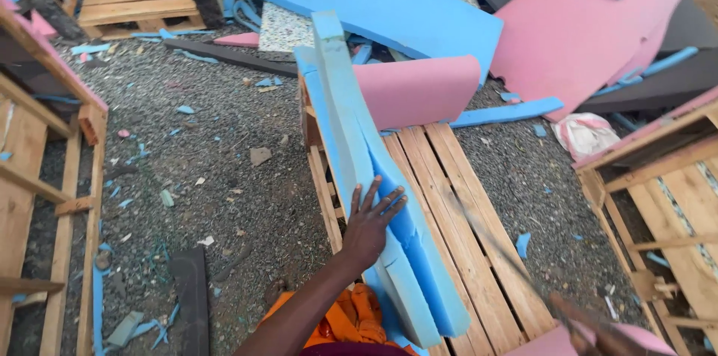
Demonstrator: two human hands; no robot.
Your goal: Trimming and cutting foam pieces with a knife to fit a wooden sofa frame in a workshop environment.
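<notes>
The long foam slab [374, 176] under the left hand [370, 225] is bright blue. It leans on a pallet [464, 214] of pale orange-brown wood. At 12 o'clock from the hand, a folded foam piece [419, 90] is pink; beyond it lies a wide blue sheet [374, 1]. At 2 o'clock, a big pink sheet [591, 19] overlaps dark grey foam [673, 79]. The gravel ground [217, 169] is grey, flecked with blue scraps. Orange cloth [348, 318] shows at 6 o'clock. A speckled white-green piece [284, 27] sits at 11 o'clock.

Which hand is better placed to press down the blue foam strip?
Left. The left hand lies flat on the blue foam strip; the right hand, blurred at the frame's corner, holds a thin rod.
</notes>
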